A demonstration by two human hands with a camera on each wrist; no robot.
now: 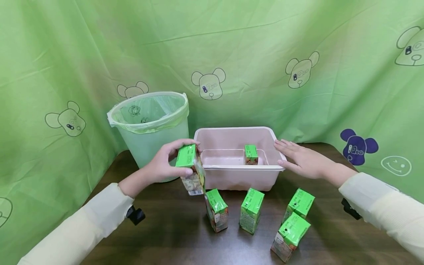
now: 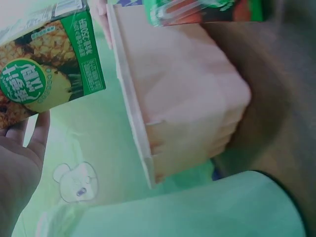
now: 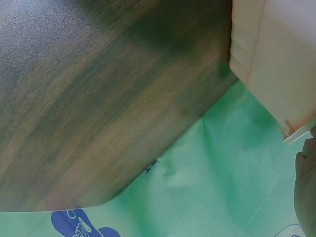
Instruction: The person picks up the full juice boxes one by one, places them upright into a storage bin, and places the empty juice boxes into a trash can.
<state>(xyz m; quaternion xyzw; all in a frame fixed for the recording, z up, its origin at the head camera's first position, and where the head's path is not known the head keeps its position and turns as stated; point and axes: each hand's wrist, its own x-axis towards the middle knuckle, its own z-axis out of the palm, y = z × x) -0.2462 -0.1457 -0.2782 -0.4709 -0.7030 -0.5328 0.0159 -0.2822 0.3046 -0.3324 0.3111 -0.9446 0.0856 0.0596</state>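
Between the thumb and fingers of the left hand (image 1: 162, 162), a carton (image 1: 193, 176) is gripped slightly tilted, just outside the left end of the pink tub (image 1: 236, 179). The left wrist view shows its label: pineapple pictures, a round green badge with large white characters, and lines of small white characters on a green band, none of which I can read with certainty. A barcode is printed low on the carton's side; the dark print on its green top is too small to make out.

Right of that hand, across the tub, the right hand (image 1: 303, 159) is flat, fingers straight, touching the tub's right rim and holding nothing. Just left of the right hand, down inside the tub, stands another green-topped carton (image 1: 251, 154).

Nearer the wearer than both hands, four more cartons stand on the counter (image 1: 165, 224): one (image 1: 217, 210) just below the left hand's carton, one (image 1: 251, 211) farther right, and a pair (image 1: 291, 235) close together below the right hand, all with small dark print on top.

Behind the left hand is a pale green trash can (image 1: 152, 147) with a liner. Beyond both hands hangs a green curtain (image 1: 251, 40) printed with bear faces bearing short stylised lettering.
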